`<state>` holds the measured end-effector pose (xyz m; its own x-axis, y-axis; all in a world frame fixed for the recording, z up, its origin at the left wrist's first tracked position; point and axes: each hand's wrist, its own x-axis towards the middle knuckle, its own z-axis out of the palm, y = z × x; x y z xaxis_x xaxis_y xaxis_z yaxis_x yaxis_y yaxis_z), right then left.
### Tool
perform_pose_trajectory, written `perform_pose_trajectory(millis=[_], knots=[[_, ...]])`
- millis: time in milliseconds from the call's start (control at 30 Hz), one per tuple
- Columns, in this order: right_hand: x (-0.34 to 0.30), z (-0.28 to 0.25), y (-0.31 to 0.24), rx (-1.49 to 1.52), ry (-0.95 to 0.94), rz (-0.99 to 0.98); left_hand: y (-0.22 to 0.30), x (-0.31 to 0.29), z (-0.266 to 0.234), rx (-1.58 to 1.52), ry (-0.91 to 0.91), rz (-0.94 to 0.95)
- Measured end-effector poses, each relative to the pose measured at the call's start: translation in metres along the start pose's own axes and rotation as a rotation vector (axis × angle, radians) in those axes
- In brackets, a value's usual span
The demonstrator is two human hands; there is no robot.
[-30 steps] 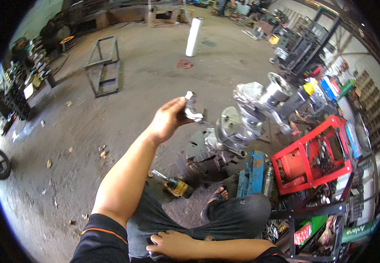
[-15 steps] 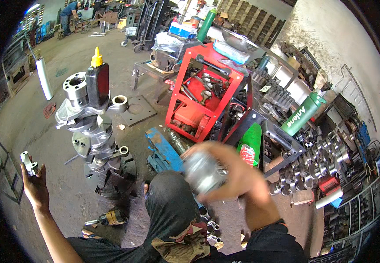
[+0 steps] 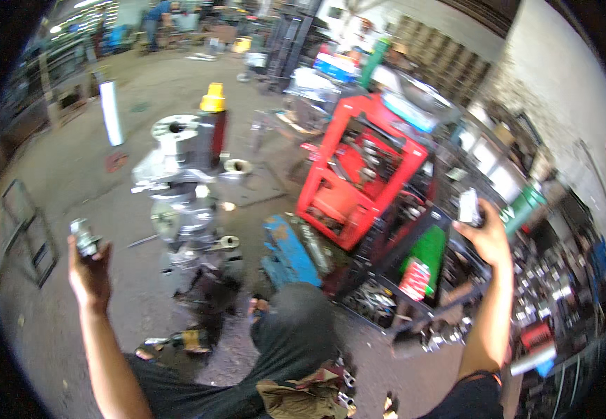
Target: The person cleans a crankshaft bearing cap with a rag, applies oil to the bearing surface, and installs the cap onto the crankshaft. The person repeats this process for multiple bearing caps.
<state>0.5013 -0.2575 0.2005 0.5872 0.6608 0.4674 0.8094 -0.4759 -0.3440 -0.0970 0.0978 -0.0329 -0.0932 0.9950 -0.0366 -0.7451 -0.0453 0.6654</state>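
My left hand (image 3: 91, 279) is raised at the left with its fingers closed on a connecting rod cap (image 3: 84, 236), a shiny metal piece. At the right, beside the workbench, my right hand (image 3: 488, 234) is curled round a small silvery-white object (image 3: 468, 207); blur hides its kind. Between my hands a crankshaft (image 3: 177, 223) stands upright on the floor, with a connecting rod (image 3: 237, 167) sticking out from it. A dark bottle (image 3: 210, 136) with a yellow cap rests on the crankshaft's top.
A red tool cart (image 3: 315, 181) stands ahead, with a blue metal block (image 3: 285, 251) at its foot. A green bottle (image 3: 524, 209) is on the bench at the right. Several crankshafts lie lower right. A power tool (image 3: 190, 341) lies on the floor near my knee (image 3: 292, 321).
My right hand has swung from above my knee up and right to the bench, the silvery object in it. My left hand still holds the cap. The view has turned left.
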Motion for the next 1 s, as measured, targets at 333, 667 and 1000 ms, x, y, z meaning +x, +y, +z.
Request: perform_pose_trajectory(millis=[333, 667, 1000], knots=[[0.052, 0.083, -0.238, 0.678, -0.302, -0.455, -0.014, -0.001, 0.001, -0.031, 0.038, -0.002], [0.086, 0.115, -0.447, 0.034, -0.534, -0.922, -0.011, 0.008, 0.009, -0.054, 0.065, -0.048], [0.106, 0.181, -0.495, -0.476, -0.74, -0.925, -0.007, 0.021, 0.011, -0.025, 0.038, -0.062]])
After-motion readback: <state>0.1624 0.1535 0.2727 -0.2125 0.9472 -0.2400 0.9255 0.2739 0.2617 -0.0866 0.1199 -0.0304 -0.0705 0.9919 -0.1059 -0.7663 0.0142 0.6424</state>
